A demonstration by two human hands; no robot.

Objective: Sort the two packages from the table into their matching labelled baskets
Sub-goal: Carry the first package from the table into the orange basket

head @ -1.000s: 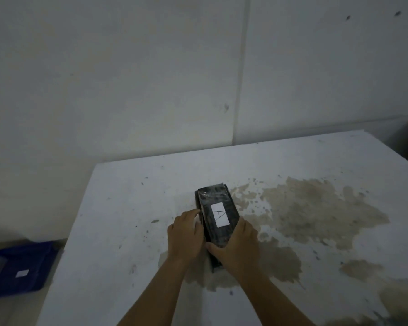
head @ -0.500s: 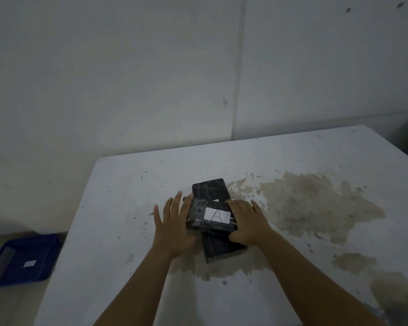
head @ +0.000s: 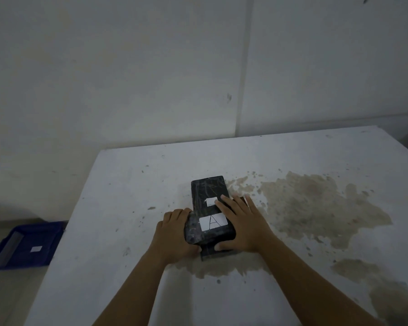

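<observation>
Black wrap covers both packages on the white table [head: 132, 184]. The left hand [head: 174, 234] curls against the left end of the upper package [head: 210, 228], labelled A. The right hand [head: 243, 222], fingers spread nearly flat, lies over its right end, thumb tucked under the near edge. Crosswise beneath lies the lower package [head: 209, 189] (its label half hidden). One blue basket [head: 26, 245] sits on the floor, left.

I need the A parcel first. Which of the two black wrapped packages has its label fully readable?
The upper black wrapped package, lying crosswise on the stack, shows a clear white "A" label. The lower black wrapped package has its label partly covered by the right hand.
</observation>
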